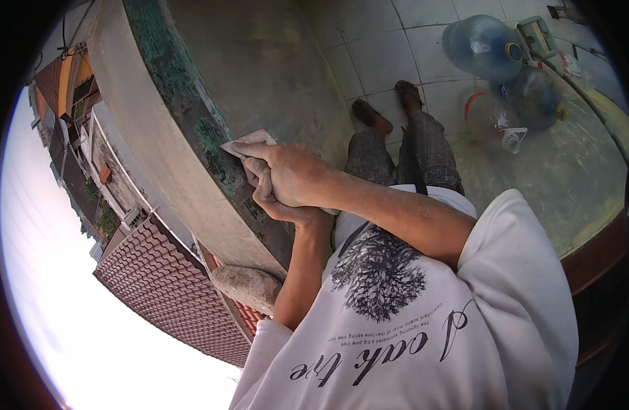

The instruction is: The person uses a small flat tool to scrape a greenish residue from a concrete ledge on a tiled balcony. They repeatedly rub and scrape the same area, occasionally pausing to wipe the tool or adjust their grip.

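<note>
My right hand (294,171) lies over my left hand (266,195) at the edge of a grey concrete ledge (143,102). Both are closed around a pale, thin, flat piece (255,138) with a pointed corner; I cannot tell whether it is a blade or a sheet. That corner meets a band of flaking green paint (217,150) along the ledge. My fingers and forearms look dusty, and part of my left hand is hidden by my right.
My bare feet stand on pale tiles (379,48). At the right are large blue water jugs (478,44), clear plastic items (485,116) and a dark hose (588,106). A stone block (246,287) rests by the outer edge, with tiled roofs (150,287) beyond.
</note>
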`<state>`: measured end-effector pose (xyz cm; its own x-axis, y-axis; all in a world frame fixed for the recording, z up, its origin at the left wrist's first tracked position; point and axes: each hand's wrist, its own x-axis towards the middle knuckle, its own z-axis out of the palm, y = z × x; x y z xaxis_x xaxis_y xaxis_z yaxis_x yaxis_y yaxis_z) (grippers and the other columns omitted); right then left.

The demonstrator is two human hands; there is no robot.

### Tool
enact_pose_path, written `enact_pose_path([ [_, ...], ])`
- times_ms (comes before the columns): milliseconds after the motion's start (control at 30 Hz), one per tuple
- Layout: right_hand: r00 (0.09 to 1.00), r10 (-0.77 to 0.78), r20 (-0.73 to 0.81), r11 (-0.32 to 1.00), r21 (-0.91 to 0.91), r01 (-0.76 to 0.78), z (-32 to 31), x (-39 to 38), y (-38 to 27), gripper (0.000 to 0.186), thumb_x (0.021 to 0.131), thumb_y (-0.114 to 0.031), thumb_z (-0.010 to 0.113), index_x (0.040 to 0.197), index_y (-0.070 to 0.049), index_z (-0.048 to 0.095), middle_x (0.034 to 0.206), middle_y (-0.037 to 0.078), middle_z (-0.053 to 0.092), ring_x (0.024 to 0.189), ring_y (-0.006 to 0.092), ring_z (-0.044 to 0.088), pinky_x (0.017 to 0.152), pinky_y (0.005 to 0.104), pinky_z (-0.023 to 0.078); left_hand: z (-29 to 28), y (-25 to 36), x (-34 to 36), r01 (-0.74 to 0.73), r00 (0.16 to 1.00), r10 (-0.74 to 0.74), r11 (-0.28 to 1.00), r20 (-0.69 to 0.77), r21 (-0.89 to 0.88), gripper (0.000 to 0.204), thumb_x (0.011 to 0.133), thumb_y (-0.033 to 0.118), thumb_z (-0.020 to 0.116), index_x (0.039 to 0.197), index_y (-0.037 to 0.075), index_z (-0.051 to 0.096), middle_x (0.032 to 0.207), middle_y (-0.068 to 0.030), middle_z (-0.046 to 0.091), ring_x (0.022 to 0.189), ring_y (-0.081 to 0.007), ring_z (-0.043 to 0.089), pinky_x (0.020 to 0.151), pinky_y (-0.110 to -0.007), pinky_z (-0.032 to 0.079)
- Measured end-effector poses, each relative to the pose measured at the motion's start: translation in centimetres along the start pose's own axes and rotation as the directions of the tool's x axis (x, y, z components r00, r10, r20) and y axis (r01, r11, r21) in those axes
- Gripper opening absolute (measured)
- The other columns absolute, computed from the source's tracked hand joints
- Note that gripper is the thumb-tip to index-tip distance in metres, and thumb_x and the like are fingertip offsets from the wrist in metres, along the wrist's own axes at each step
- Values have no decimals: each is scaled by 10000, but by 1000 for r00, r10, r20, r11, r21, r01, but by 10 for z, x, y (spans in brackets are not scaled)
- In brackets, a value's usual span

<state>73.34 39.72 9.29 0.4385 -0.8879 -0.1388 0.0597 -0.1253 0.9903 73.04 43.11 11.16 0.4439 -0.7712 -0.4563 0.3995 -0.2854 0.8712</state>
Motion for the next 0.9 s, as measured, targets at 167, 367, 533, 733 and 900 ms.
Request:
enact_pose_path([
  [167, 997, 53, 54, 998, 12, -54, -13, -2, -3, 382, 1072, -238, 583, 1394, -43, 650, 1205, 103, 707, 1122, 185, 695, 1045, 406, 548, 13, 3, -3, -121, 977, 118, 993, 179, 11, 583, 1096, 354, 404, 1609, 88, 481, 1184, -55, 668, 1048, -175, 671, 865, -305, 551],
  [367, 954, 209, 215, 973, 53, -226, -11, 5, -2, 403, 1066, -267, 588, 1419, -87, 665, 1160, 55, 701, 1132, 217, 723, 1055, 401, 552, 53, -8, 26, -112, 963, 190, 929, -194, 352, 549, 1074, 424, 410, 1432, 20, 509, 1111, -80, 652, 974, -203, 681, 852, -348, 570],
  [533, 994, 65, 87, 991, -120, -54, 8, 9, -3, 424, 1056, -272, 604, 1435, -94, 669, 1076, 37, 706, 1048, 195, 729, 1036, 399, 553, 30, 2, 9, -84, 987, 90, 995, 131, -50, 521, 1045, 470, 403, 1255, 34, 595, 1029, -80, 622, 937, -205, 659, 829, -391, 550],
  [733, 1000, 11, 26, 972, -236, -5, 11, 12, -8, 380, 1050, -223, 585, 1385, -76, 687, 1012, 44, 708, 966, 190, 713, 983, 397, 561, 45, 8, 26, 32, 998, -37, 992, -40, -126, 597, 1020, 522, 391, 1316, 67, 639, 1019, -109, 636, 904, -288, 679, 765, -449, 579],
  [900, 997, 19, 70, 972, -233, -2, 5, 8, -9, 349, 1045, -182, 570, 1344, -61, 703, 959, 51, 710, 898, 186, 699, 939, 395, 568, 67, 4, 36, 70, 986, -28, 965, 166, -253, 515, 1037, 511, 440, 1254, 89, 639, 1019, -58, 621, 943, -211, 662, 808, -406, 548],
])
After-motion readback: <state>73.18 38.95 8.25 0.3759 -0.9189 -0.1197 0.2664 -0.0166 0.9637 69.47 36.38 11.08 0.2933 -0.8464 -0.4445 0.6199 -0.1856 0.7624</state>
